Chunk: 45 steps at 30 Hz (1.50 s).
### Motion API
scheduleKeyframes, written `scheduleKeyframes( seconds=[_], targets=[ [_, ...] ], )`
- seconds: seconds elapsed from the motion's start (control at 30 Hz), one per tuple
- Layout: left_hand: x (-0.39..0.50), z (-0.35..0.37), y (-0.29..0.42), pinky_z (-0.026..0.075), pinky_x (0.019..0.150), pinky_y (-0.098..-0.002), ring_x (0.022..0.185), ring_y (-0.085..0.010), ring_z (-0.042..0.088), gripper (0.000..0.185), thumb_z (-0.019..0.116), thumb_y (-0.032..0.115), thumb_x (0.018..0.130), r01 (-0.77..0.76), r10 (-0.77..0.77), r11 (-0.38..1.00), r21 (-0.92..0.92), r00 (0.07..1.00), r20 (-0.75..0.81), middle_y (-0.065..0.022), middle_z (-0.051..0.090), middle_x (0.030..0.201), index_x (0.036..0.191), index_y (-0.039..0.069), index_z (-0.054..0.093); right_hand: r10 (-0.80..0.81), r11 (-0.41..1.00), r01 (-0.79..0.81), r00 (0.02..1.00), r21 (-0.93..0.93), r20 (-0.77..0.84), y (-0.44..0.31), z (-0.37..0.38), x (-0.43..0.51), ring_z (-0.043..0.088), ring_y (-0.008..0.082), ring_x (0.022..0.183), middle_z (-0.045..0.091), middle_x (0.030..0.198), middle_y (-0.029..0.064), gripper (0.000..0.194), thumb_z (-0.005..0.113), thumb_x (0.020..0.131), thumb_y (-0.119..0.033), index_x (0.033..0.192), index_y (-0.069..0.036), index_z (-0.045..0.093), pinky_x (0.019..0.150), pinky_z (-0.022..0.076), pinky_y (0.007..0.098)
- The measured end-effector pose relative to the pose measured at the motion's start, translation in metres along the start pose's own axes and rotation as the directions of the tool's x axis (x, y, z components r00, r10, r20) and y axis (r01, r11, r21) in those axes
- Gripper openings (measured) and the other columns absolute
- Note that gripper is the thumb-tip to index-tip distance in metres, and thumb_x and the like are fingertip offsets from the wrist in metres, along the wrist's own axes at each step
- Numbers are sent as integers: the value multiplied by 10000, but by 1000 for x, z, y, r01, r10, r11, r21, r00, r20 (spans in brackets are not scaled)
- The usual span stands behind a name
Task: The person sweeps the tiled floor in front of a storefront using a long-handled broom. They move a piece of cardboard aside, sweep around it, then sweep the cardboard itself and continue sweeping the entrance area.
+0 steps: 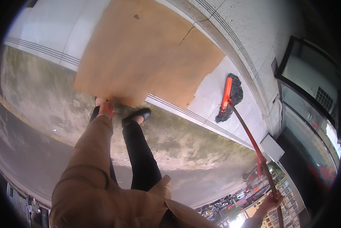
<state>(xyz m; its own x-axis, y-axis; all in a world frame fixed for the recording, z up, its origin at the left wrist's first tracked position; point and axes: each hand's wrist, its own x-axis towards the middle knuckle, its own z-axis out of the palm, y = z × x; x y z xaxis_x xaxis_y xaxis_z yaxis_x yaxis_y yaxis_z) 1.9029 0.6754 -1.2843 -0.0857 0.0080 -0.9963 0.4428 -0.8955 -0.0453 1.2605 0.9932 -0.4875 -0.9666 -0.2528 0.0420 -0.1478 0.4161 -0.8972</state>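
A large brown cardboard sheet [147,54] with torn, uneven edges spans the light tiled step and reaches over the lower ground before me. At its near edge, my left hand [107,109] is closed on the cardboard; the fingertips are partly hidden. The sheet hides the front of my left shoe. Out to the right, my right hand [273,200] grips the brown and red handle [253,140] of a mop. The mop's orange head frame [227,92] and dark grey strands [238,88] rest on the tiles, right of the cardboard and apart from it.
A grooved step edge [187,114] runs between the tiles and the mossy concrete [173,145] where I stand. Another stone ledge [244,64] rises beyond the cardboard. Dark-framed glass [310,77] stands at the right. Vehicles and buildings show far off at lower right.
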Motion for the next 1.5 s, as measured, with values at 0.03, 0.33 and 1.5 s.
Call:
scheduleKeyframes(
  seconds=[0.03, 0.33, 1.5],
  targets=[
    [0, -1, 2, 52, 1140, -680, 1284, -296, 441, 555, 589, 351, 912, -3, 3, 1000, 5, 1000, 8, -61, 501, 1336, 1426, 202, 440, 101, 981, -101, 995, 163, 11, 0, 5, -4, 569, 178, 812, 610, 906, 102, 207, 529, 1033, -216, 930, -40, 564, 652, 438, 283],
    [76, -10, -14, 284, 963, -523, 1034, -220, 476, 146, 602, 232, 837, 6, -7, 1000, -6, 997, -80, 30, 568, 1044, 976, 193, 574, -153, 923, 67, 967, -378, -204, -6, 34, -16, 472, 185, 719, 569, 848, 77, 268, 527, 1046, -255, 862, -61, 541, 614, 389, 298],
    [-835, 561, 123, 411, 950, -695, 1033, -244, 615, 227, 616, 237, 938, -851, 476, 393, 348, 512, 715, -74, 638, 1057, 1139, 133, 591, -4, 995, 9, 999, 94, -50, 33, 96, 11, 449, 71, 541, 549, 646, -5, 342, 594, 1013, -243, 718, -100, 496, 480, 367, 247]
  ],
)
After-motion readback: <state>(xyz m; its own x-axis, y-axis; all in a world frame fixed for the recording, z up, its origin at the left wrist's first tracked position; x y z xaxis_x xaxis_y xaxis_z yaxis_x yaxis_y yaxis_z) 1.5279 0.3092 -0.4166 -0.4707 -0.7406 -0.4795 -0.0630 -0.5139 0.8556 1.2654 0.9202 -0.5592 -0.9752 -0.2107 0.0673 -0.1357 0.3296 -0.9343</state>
